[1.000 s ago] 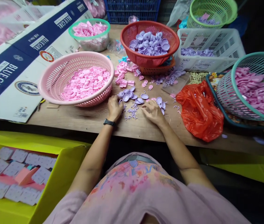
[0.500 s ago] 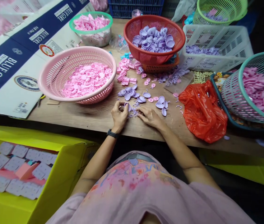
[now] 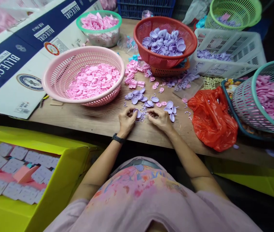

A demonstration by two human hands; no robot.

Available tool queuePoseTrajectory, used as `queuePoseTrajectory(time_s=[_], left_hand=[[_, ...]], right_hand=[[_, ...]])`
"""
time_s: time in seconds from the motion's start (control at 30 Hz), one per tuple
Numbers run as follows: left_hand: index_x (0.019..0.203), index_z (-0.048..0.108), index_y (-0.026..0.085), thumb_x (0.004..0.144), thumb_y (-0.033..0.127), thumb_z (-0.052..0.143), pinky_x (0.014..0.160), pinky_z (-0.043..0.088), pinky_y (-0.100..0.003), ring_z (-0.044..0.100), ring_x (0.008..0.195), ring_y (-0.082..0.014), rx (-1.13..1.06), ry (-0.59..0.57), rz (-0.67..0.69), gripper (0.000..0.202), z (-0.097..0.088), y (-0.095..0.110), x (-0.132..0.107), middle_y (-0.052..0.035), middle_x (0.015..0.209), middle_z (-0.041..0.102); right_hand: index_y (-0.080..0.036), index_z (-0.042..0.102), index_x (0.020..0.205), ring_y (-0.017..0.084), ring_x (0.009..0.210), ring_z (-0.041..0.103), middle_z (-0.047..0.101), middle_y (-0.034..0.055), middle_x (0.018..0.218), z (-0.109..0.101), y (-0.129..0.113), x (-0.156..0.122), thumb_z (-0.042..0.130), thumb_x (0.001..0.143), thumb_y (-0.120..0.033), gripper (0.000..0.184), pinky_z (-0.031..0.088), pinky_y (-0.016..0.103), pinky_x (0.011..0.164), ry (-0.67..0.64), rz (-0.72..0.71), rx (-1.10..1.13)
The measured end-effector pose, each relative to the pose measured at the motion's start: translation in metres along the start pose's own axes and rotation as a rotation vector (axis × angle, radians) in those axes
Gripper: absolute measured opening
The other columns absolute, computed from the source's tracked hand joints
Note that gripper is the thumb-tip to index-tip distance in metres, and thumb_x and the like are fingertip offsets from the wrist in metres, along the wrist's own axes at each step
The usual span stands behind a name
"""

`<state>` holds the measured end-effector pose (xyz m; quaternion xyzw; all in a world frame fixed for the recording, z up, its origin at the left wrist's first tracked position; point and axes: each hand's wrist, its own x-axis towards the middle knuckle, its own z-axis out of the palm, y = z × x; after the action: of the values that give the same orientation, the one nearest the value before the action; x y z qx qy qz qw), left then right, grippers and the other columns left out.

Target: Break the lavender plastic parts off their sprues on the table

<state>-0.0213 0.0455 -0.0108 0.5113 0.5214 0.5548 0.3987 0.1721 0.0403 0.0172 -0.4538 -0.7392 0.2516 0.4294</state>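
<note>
- At the counter's (image 3: pixel 98 120) near edge, the left hand (image 3: pixel 127 121) pinches a purple oval shell (image 3: pixel 137 113) at its rim between thumb and finger, just above the wood
- Beside it, the right hand (image 3: pixel 160 120) has its fingers drawn together over tiny purple hooks (image 3: pixel 142 117); whether they grip one, I cannot tell
- For good handling, a light pinch on the rim seems best, the hollow kept in sight and both hands low, so that a slipped hook falls back among the others
- Left, the pink colander (image 3: pixel 56 75) holds small pink parts (image 3: pixel 93 80)
- Behind, the red colander (image 3: pixel 167 61) is heaped with purple cups (image 3: pixel 161 42); the white crate (image 3: pixel 207 68) carries more purple pieces (image 3: pixel 214 55)
- Far left, the green-rimmed tub (image 3: pixel 103 39) is piled with pink pieces (image 3: pixel 99 21)
- Right, the teal basket (image 3: pixel 244 98) leans, holding pink mouldings (image 3: pixel 272 100)
</note>
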Motion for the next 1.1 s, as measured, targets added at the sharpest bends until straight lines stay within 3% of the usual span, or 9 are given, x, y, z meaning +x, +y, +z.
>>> queuePoseTrajectory(time_s=[0.23, 0.37, 0.6, 1.1], left_hand=[[0.089, 0.067, 0.018, 0.083, 0.038, 0.071, 0.052, 0.055, -0.020, 0.068, 0.056, -0.0117, -0.025, -0.070, 0.009, 0.021, 0.003, 0.002, -0.004, 0.0009, 0.074, 0.071], [0.089, 0.066, 0.018, 0.085, 0.035, 0.069, 0.053, 0.055, -0.021, 0.068, 0.056, -0.0122, 0.002, -0.133, 0.048, 0.018, 0.005, 0.002, -0.006, 0.0006, 0.072, 0.071], [0.088, 0.068, 0.017, 0.085, 0.038, 0.069, 0.049, 0.052, -0.021, 0.066, 0.053, -0.0119, 0.004, -0.218, 0.070, 0.021, 0.004, 0.000, -0.008, -0.0006, 0.070, 0.071], [0.085, 0.071, 0.016, 0.079, 0.040, 0.073, 0.046, 0.052, -0.020, 0.066, 0.051, -0.0120, -0.060, -0.206, -0.027, 0.024, 0.004, 0.005, -0.007, -0.0012, 0.069, 0.073]], right_hand=[[-0.020, 0.070, 0.090, 0.018, 0.075, 0.075, 0.077, 0.0027, 0.083, 0.007, -0.002, -0.001, 0.070, 0.086, -0.029, 0.010, 0.062, 0.030, 0.071, 0.127, 0.155, 0.203], [-0.021, 0.070, 0.090, 0.017, 0.076, 0.073, 0.076, 0.0026, 0.086, 0.011, -0.008, -0.001, 0.068, 0.088, -0.027, 0.007, 0.061, 0.031, 0.075, 0.172, 0.061, 0.105], [-0.022, 0.068, 0.089, 0.017, 0.077, 0.068, 0.073, 0.0016, 0.084, 0.017, -0.010, 0.000, 0.064, 0.090, -0.021, 0.004, 0.056, 0.030, 0.074, 0.127, -0.127, -0.020], [-0.022, 0.066, 0.090, 0.018, 0.077, 0.068, 0.072, 0.0016, 0.083, 0.017, -0.005, 0.000, 0.060, 0.090, -0.019, 0.007, 0.056, 0.032, 0.076, 0.129, -0.202, -0.107]])
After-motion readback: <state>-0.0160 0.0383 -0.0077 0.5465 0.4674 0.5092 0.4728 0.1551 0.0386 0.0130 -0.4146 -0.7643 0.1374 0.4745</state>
